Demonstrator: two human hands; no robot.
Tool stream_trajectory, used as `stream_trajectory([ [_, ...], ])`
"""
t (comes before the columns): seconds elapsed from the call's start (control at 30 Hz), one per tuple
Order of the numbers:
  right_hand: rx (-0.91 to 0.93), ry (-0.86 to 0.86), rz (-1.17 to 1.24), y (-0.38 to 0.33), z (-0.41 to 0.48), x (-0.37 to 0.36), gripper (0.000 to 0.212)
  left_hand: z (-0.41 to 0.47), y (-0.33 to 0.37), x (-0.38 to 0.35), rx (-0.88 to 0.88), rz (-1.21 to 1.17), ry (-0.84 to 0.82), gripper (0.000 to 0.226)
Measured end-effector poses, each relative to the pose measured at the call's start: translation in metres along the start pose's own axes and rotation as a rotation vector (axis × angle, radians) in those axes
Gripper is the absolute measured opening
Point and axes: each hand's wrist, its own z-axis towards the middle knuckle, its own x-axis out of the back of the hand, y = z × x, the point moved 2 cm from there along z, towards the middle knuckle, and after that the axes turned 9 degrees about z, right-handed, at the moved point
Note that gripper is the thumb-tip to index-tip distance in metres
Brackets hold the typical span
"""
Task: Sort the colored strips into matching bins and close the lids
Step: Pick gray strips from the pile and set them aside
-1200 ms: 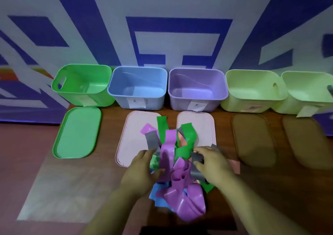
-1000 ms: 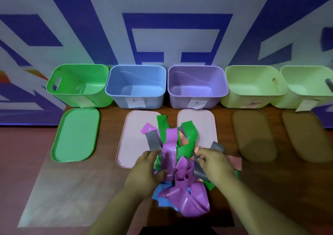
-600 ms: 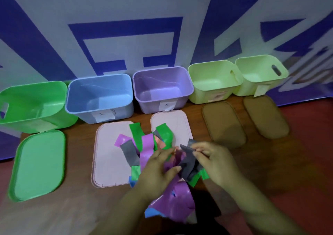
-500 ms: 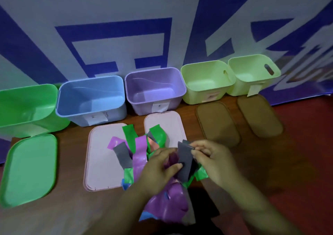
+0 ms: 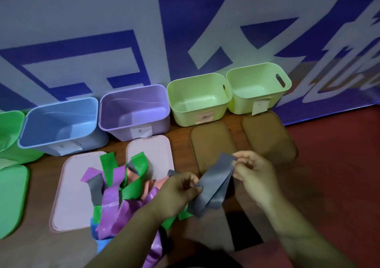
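Note:
A grey strip (image 5: pixel 211 185) is held above the table between both hands. My right hand (image 5: pixel 255 175) pinches its upper end, and my left hand (image 5: pixel 178 191) pinches it lower down. To the left lies a tangled pile of strips (image 5: pixel 121 193) in purple, green, grey, pink and blue. Along the wall stand open bins: a green bin (image 5: pixel 10 144) cut off at the left edge, a blue bin (image 5: pixel 59 124), a purple bin (image 5: pixel 133 111) and two pale green bins (image 5: pixel 197 97) (image 5: pixel 259 87).
Lids lie flat in front of the bins: a green lid (image 5: pixel 10 198), two pink lids (image 5: pixel 72 189) (image 5: pixel 152 154) partly under the pile, and two brown lids (image 5: pixel 211 146) (image 5: pixel 269 136). A blue and white banner (image 5: pixel 185 31) backs the bins. Red floor (image 5: pixel 339 175) lies to the right.
The grey strip has been pulled out of the pile and lifted to the right, stretched between both hands. The view has swung rightward, pushing the green bin to the left edge.

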Motion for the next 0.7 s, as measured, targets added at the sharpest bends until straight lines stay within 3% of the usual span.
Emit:
stream_trajectory([
  [0.1,-0.02,0.059,-0.003,0.003,0.011,0.035,0.022,0.015,0.009,-0.023,0.023,0.082,-0.03,0.01],
  [0.2,-0.034,0.123,-0.065,0.015,0.023,0.08,0.021,0.032,0.017,-0.049,0.029,0.188,-0.148,0.025],
  [0.33,-0.073,0.224,-0.154,0.04,0.03,0.138,0.032,0.057,0.023,-0.091,0.041,0.302,-0.279,0.026],
  [0.53,-0.193,0.424,-0.154,0.076,0.034,0.21,0.016,0.099,0.026,-0.152,0.026,0.453,-0.239,0.032],
  [0.7,-0.248,0.6,-0.164,0.104,0.043,0.253,0.02,0.12,0.009,-0.177,0.096,0.623,-0.206,0.04],
])
